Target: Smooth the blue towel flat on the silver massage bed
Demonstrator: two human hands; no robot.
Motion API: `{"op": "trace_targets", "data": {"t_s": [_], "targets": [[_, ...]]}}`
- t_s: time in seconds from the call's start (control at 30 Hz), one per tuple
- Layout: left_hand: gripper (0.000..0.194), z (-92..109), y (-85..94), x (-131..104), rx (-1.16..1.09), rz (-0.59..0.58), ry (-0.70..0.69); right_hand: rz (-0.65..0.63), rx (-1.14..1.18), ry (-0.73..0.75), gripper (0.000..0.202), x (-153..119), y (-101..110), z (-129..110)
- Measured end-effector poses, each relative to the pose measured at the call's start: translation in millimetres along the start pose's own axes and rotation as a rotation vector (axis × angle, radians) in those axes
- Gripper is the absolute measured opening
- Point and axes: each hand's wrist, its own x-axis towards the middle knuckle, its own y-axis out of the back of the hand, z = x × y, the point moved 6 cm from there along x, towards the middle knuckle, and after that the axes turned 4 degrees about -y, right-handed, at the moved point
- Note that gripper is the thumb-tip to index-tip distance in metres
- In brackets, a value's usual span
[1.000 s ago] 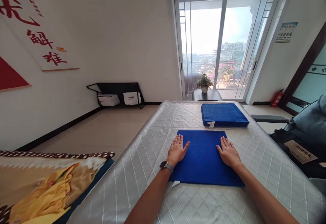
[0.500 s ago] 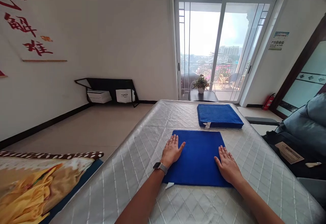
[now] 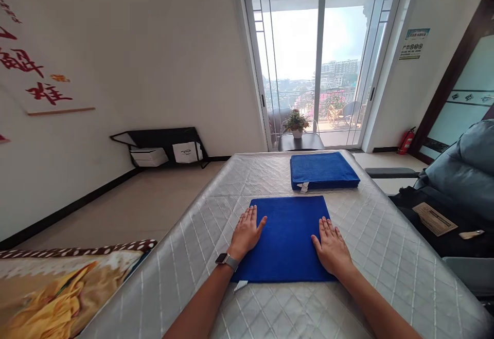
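On the cover (image 3: 285,305), blue cloth (image 3: 287,244) is best pressed evenly, left hand (image 3: 246,232) at nine o'clock, right hand (image 3: 333,246) apart at three

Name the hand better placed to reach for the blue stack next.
Probably the right hand: the blue stack lies almost straight ahead of its fingertips. The left hand, at the left edge of the blue cloth, would have to reach across.

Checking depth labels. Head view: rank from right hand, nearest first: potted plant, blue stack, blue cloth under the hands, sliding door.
1. Blue cloth: right hand lies on its right side.
2. Blue stack: beyond the cloth, offset right.
3. Potted plant: past the stack, to its left.
4. Sliding door: behind the plant.
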Motion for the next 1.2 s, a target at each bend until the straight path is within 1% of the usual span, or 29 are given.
{"op": "trace_targets", "data": {"t_s": [0.07, 0.1, 0.13, 0.2, 0.27, 0.33, 0.37, 0.4, 0.43, 0.47, 0.5, 0.57, 0.6, 0.67, 0.73, 0.9, 0.97, 1.0, 1.07, 1.13, 1.2], "targets": [[0.074, 11, 14.0, -2, 0.027, 0.073, -0.007, 0.000, 0.008, -0.005, 0.072, 0, 0, 2], [0.071, 21, 20.5, -4, 0.031, 0.091, -0.023, 0.001, 0.013, -0.007, 0.072, 0, 0, 3], [0.069, 34, 25.6, -7, 0.022, 0.085, -0.056, 0.004, 0.020, -0.006, 0.072, 0, 0, 4], [0.065, 72, 31.1, -17, -0.028, 0.020, -0.169, 0.010, 0.033, 0.001, 0.072, 1, -1, 5], [0.063, 121, 32.5, -30, -0.102, -0.054, -0.361, 0.013, 0.042, 0.006, 0.072, 1, -2, 6], [0.062, 168, 32.8, -42, -0.160, -0.063, -0.513, 0.007, 0.030, 0.019, 0.070, 0, -2, 7], [0.063, 187, 31.3, -45, -0.186, -0.066, -0.561, 0.003, 0.016, 0.027, 0.069, 0, -2, 7], [0.064, 202, 28.6, -45, -0.206, -0.074, -0.584, -0.004, -0.002, 0.035, 0.066, -1, -3, 7], [0.065, 212, 25.2, -43, -0.221, -0.081, -0.585, -0.011, -0.021, 0.043, 0.065, -1, -3, 7], [0.066, 217, 21.7, -39, -0.229, -0.088, -0.568, -0.014, -0.035, 0.044, 0.064, -1, -3, 7], [0.066, 218, 18.3, -34, -0.231, -0.092, -0.541, -0.013, -0.043, 0.041, 0.063, -1, -2, 7], [0.067, 209, 13.2, -25, -0.215, -0.093, -0.481, 0.002, -0.037, 0.032, 0.065, -1, -1, 7], [0.068, 201, 11.5, -22, -0.200, -0.094, -0.458, 0.011, -0.024, 0.029, 0.066, 0, 0, 6], [0.069, 178, 9.3, -21, -0.162, -0.100, -0.419, 0.022, 0.005, 0.022, 0.070, 1, 2, 6], [0.071, 148, 8.0, -24, -0.120, -0.112, -0.373, 0.025, 0.024, 0.015, 0.071, 1, 1, 6], [0.073, 61, 6.8, -46, -0.038, -0.159, -0.177, 0.032, 0.050, 0.019, 0.072, 3, -3, 7], [0.073, 35, 8.2, -56, -0.021, -0.154, -0.126, 0.038, 0.044, 0.021, 0.073, 3, -6, 7], [0.073, 25, 9.1, -61, -0.018, -0.146, -0.110, 0.041, 0.036, 0.022, 0.073, 3, -7, 7], [0.074, 13, 10.2, -69, -0.022, -0.135, -0.086, 0.052, 0.012, 0.024, 0.073, 4, -9, 6], [0.075, 7, 10.5, -73, -0.033, -0.125, -0.068, 0.065, -0.013, 0.029, 0.073, 4, -9, 4], [0.076, 6, 10.7, -75, -0.045, -0.112, -0.060, 0.075, -0.027, 0.032, 0.073, 3, -8, 3]]}}
